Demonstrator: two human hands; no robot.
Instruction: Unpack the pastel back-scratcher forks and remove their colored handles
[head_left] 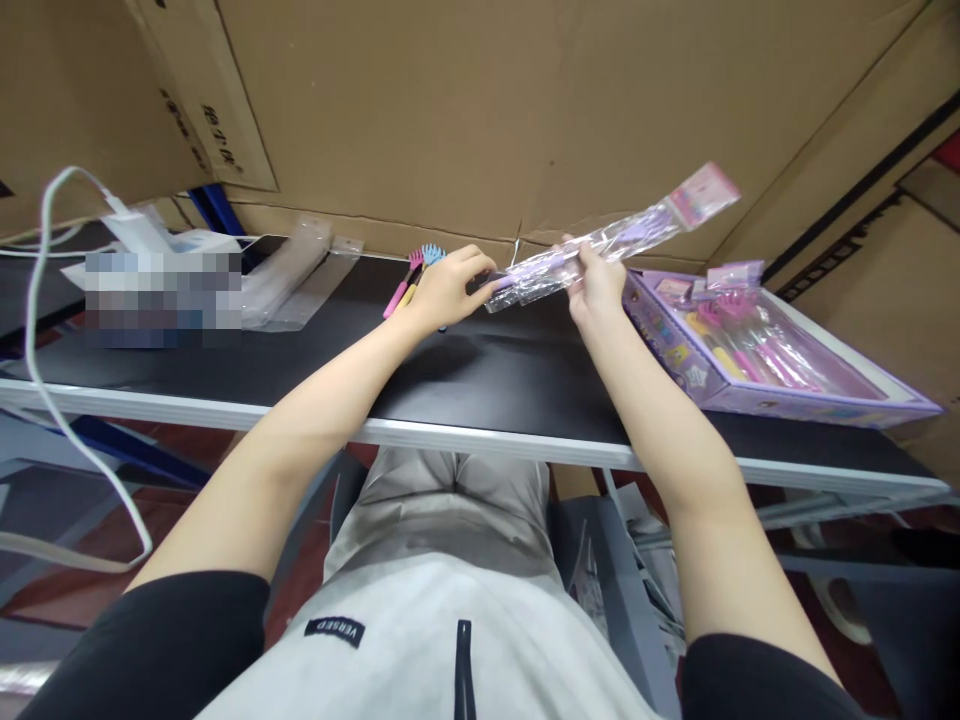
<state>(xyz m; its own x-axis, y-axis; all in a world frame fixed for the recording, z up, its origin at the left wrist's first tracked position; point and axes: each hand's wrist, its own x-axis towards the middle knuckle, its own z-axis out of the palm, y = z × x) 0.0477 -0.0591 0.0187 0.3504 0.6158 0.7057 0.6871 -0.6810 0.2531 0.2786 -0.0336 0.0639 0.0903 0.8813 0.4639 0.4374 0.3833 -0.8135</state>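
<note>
A purple back scratcher (559, 262) lies inside a clear plastic sleeve (541, 287) with a pink printed header, held slanting above the table. My right hand (598, 280) is closed round the middle of the sleeve. At the sleeve's lower left end, my left hand (454, 288) pinches the back scratcher's handle end. Just behind the left hand lie a pink back scratcher (403, 287) and another with a blue claw (433, 255) on the black tabletop, partly hidden by that hand.
To the right stands an open purple box (675, 345) with several packed back scratchers (750, 340). Clear empty sleeves (292, 280) lie on the left, near a white plug with a cable (45, 300). Cardboard (480, 110) walls the table's rear; a metal rail (480, 432) edges its front.
</note>
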